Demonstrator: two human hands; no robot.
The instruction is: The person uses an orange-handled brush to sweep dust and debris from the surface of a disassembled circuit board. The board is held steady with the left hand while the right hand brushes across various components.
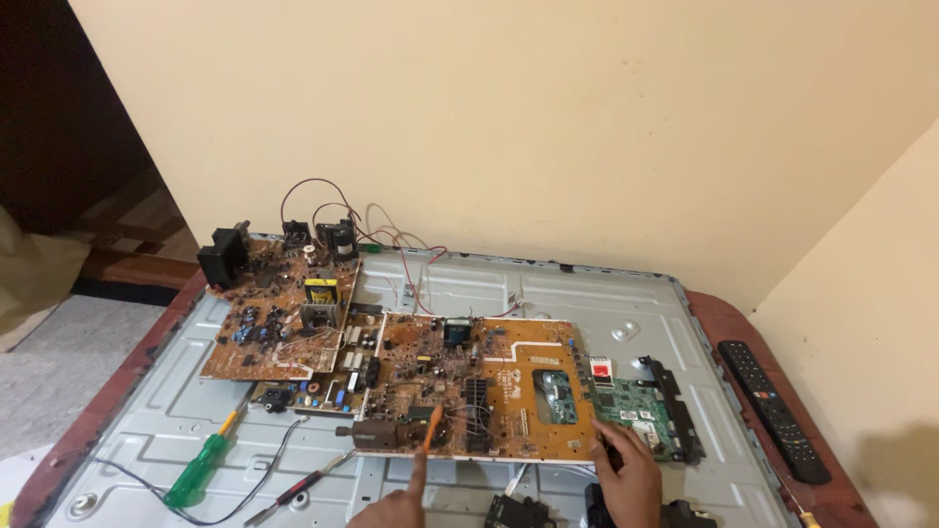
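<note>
large brown circuit board (469, 386) — flat on grey metal panel, components up, near front edge

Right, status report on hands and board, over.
Left hand pointing orange tool at brown circuit board. Right hand gripping board's edge. Green board alongside.

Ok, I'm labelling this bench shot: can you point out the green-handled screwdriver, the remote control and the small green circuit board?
green-handled screwdriver (201, 471): head view, middle of its green handle.
remote control (773, 408): head view, centre of its black button face.
small green circuit board (634, 410): head view, middle of the board, above the right hand.
</note>
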